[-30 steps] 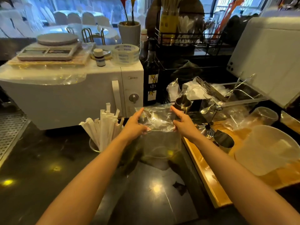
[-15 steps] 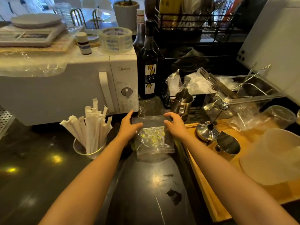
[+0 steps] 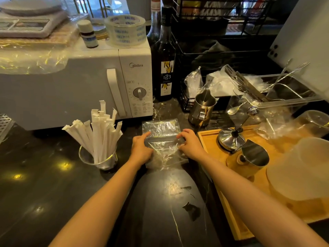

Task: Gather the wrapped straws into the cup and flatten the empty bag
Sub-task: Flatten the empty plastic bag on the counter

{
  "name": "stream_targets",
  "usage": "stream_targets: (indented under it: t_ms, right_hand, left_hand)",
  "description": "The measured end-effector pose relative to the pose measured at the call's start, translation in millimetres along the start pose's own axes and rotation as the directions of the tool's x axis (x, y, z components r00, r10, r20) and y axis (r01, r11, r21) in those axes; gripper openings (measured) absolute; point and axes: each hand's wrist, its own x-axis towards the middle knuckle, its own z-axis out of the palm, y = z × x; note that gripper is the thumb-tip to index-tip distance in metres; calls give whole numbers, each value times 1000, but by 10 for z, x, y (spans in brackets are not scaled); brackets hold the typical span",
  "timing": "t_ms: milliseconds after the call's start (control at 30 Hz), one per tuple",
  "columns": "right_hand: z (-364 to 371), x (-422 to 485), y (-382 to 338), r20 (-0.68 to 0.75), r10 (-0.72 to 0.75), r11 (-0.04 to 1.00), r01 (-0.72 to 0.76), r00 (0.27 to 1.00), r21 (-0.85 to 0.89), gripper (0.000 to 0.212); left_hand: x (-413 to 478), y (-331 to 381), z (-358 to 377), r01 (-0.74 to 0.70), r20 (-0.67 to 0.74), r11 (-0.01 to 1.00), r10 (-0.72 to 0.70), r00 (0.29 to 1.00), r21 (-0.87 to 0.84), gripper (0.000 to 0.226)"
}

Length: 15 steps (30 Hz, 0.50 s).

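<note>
The empty clear plastic bag (image 3: 161,128) lies crumpled on the dark counter (image 3: 53,184), in front of the microwave. My left hand (image 3: 141,148) holds its left edge and my right hand (image 3: 191,145) holds its right edge, fingers curled onto the plastic at a crease across the middle. To the left, several white paper-wrapped straws (image 3: 99,132) stand fanned out in a clear cup (image 3: 85,157). No loose straws show on the counter.
A white microwave (image 3: 80,86) stands behind the cup, with a dark syrup bottle (image 3: 165,68) beside it. A steel pitcher (image 3: 203,107) sits right of the bag. A wooden tray (image 3: 229,220) with a metal jug (image 3: 254,155) and a plastic container (image 3: 302,168) borders the right.
The bag, held up in the air by both hands a second ago, has come down onto the counter. My hands have moved lower and closer together on it. The camera has tilted down.
</note>
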Motion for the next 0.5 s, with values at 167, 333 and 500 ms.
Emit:
stream_targets:
  t_ms: [167, 333, 500]
  right_hand:
    - [41, -53, 68, -15, -5, 997, 4, 1000, -73, 29]
    - [13, -63, -70, -103, -72, 974, 48, 992, -220, 46]
    - [126, -96, -302, -6, -169, 954, 163, 986, -251, 56]
  left_hand:
    - [-210, -34, 1, -104, -11, 918, 117, 993, 382, 52]
    - [-282, -18, 30, -162, 12, 737, 205, 979, 656, 49]
    - [-115, 39, 73, -241, 131, 661, 212, 968, 711, 57]
